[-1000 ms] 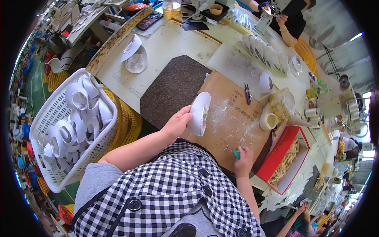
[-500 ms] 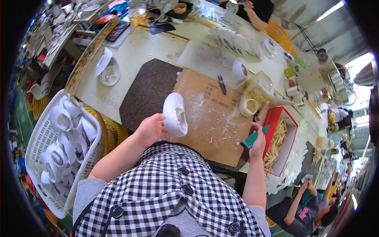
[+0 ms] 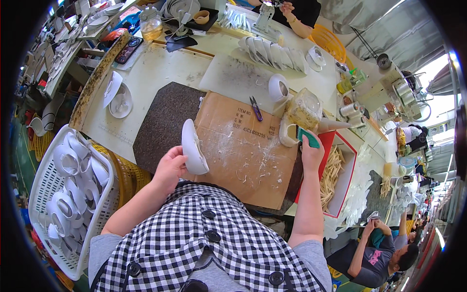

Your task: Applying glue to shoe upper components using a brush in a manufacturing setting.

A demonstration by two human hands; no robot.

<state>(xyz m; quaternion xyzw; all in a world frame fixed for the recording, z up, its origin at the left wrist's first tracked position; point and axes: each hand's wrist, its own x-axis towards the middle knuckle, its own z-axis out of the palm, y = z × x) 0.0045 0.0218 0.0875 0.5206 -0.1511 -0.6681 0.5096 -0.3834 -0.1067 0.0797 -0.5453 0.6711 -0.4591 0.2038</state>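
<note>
My left hand (image 3: 170, 165) pinches a white shoe upper (image 3: 193, 147) by its near edge. The piece is curved and hollow, held upright above the left edge of a brown cardboard sheet (image 3: 228, 180). My right hand (image 3: 313, 155) grips a flat green pad-like tool (image 3: 309, 139); its exact kind is not clear. That tool is beside the mouth of a small cream pot (image 3: 288, 136), whose right rim it partly hides. White flecks and scraps are scattered over the cardboard.
Left of me stands a white basket (image 3: 113, 197) of white pieces. Purple-handled snips (image 3: 256, 108) lie past the cardboard. A red-edged box (image 3: 346, 187) of pale strips is right of my right hand. Behind the pot is a stained clear container (image 3: 304, 108). Co-workers sit opposite and at right.
My right hand has moved up and away from me with the green tool, reaching the pot. My left hand has turned the white upper so its opening is less visible. The view has shifted slightly.
</note>
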